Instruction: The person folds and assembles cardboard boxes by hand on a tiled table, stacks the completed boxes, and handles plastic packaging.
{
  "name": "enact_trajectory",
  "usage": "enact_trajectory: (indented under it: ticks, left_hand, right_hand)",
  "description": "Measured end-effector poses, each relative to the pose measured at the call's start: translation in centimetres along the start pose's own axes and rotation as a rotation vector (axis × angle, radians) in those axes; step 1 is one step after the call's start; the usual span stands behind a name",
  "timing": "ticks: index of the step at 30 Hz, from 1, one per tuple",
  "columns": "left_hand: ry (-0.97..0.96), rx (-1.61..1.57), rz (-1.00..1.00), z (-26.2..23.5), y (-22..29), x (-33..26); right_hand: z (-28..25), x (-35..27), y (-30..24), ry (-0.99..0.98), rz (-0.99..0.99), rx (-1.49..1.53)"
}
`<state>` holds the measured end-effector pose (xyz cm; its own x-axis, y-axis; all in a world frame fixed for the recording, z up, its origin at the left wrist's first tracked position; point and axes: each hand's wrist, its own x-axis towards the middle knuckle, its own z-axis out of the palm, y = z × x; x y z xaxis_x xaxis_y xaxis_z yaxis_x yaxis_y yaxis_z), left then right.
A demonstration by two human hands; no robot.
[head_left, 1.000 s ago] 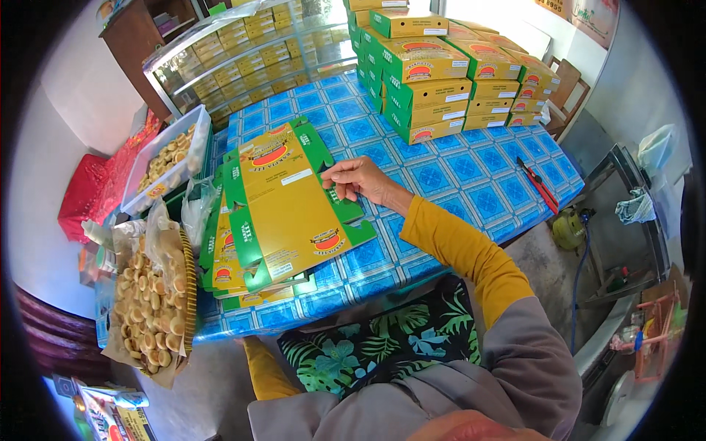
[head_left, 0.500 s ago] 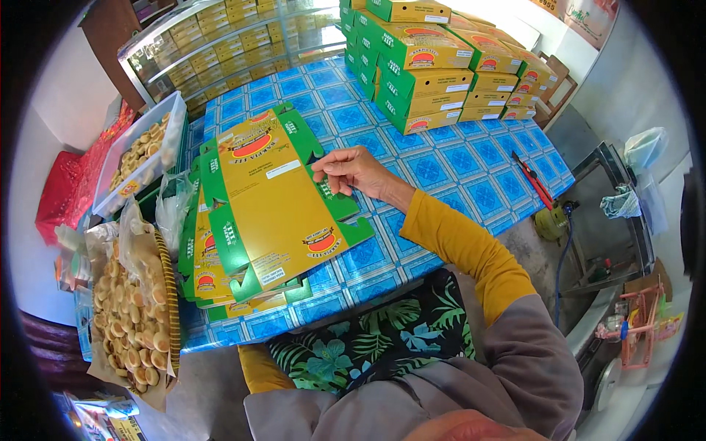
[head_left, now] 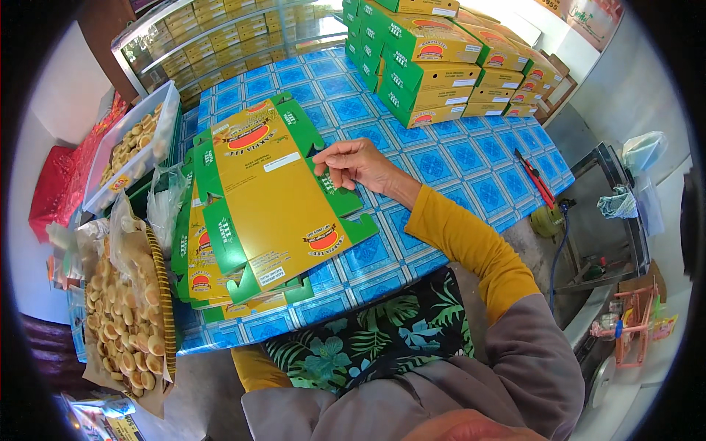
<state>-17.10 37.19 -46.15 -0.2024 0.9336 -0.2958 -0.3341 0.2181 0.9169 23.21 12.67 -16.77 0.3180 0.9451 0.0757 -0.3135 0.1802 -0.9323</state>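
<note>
A flat, unfolded yellow and green cardboard box [head_left: 276, 198] lies on top of a few more flat box blanks [head_left: 200, 253] at the left of the table. My right hand [head_left: 360, 167] is over the right green side flap of the top blank, its fingers curled in and the thumb close to the index finger. Nothing shows between the fingers; whether the fingertips touch the flap, I cannot tell. My left hand is out of sight; only its yellow sleeve [head_left: 259, 369] shows below the table's front edge.
A woven basket [head_left: 166, 309] of small round pastries stands at the left, near a clear plastic tub [head_left: 170, 110] of more pastries. Stacked filled-out boxes [head_left: 434, 77] stand at the back. Red-handled pliers [head_left: 540, 184] lie near the right edge of the blue tablecloth [head_left: 382, 257].
The view has shifted slightly. My right hand stays beside the right flap with its fingers curled much as before, and the box blanks have not visibly moved on the table.
</note>
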Motion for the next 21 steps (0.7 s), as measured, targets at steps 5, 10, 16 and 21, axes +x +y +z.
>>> enact_trajectory:
  ticks: [5,10,16,21]
  left_hand:
    - [-0.001,0.007,-0.005,0.2,0.0,0.0]
    - [-0.002,0.008,-0.013,-0.1,-0.5,0.5]
    - [-0.007,0.017,-0.012,-0.1,-0.6,0.6]
    - [-0.011,0.018,-0.022,-0.2,-0.9,0.7]
  right_hand:
    - [0.1,-0.1,-0.1,0.011,0.008,-0.013]
    - [0.0,0.0,-0.1,-0.003,0.017,0.001]
    - [-0.1,0.0,-0.1,-0.004,0.014,-0.003]
    - [-0.1,0.0,-0.1,-0.001,0.027,0.007]
